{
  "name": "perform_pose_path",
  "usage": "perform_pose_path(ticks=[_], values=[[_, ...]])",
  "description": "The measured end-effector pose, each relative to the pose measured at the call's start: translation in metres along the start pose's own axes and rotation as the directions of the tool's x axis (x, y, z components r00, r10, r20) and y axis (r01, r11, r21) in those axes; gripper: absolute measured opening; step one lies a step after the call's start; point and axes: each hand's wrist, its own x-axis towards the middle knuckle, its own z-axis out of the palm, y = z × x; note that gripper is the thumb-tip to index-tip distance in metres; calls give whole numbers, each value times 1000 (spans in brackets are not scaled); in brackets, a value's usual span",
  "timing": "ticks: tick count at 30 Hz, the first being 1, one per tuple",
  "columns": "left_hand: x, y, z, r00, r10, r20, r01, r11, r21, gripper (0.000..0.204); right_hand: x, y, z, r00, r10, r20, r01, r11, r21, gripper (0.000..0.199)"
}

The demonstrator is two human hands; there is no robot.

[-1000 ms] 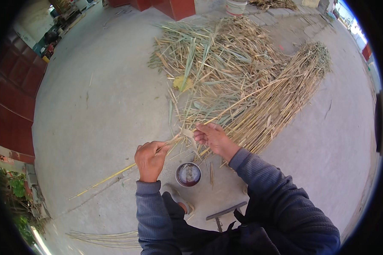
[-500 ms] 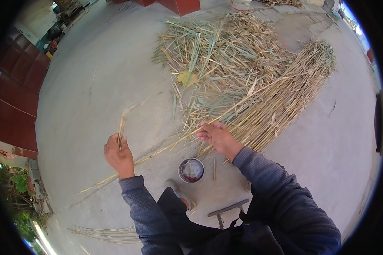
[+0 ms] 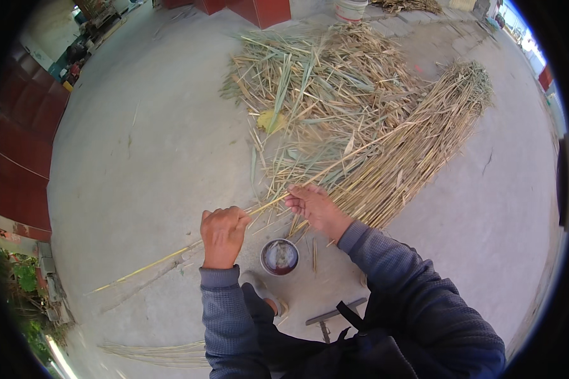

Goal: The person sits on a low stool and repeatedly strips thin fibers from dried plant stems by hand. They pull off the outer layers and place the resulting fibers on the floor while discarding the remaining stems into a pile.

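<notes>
A long yellowish reed stalk (image 3: 148, 270) slants across in front of me, from the lower left up toward the reed bundle. My right hand (image 3: 317, 208) pinches it between thumb and fingers. Closed round the same stalk, knuckles up, is my left hand (image 3: 222, 235), a short way to the left. The short split stick that hand held earlier is hidden now. To the right lies a thick bundle of reed stalks (image 3: 417, 158), its tufted ends pointing away from me. Beyond my hands spreads a heap of stripped leaves (image 3: 335, 76).
A round tin (image 3: 279, 256) stands on the concrete floor near my foot (image 3: 263, 292), with two short sticks (image 3: 315, 254) beside it. Thin stalks (image 3: 155, 354) lie at the lower left. Further off are a white bucket (image 3: 349, 9) and dark red panels (image 3: 19, 158).
My left hand has moved right and turned over, closing on the stalk near my right hand. The short stick it held upright has gone from sight. My right hand has barely moved.
</notes>
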Motion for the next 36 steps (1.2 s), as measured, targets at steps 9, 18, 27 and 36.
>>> perform_pose_path(ticks=[9, 18, 27, 36], values=[[1, 7, -1, 996, -52, -72, 50, 998, -36, 22, -4, -11, 5, 995, -1, 101, 12, 994, -113, 20], [-22, -43, -50, 839, -383, 386, 539, 682, -494, 10, -20, -14, 26, 977, -74, 199, 79, 997, -15, 22], [-18, -36, -11, 849, -281, 448, 522, 584, -622, 9, -27, -15, 34, 893, -309, 328, 379, 909, -174, 18], [-7, -9, 22, 850, -346, 397, 514, 381, -769, 10, -29, -49, 19, 918, -276, 285, 332, 928, -171, 17]])
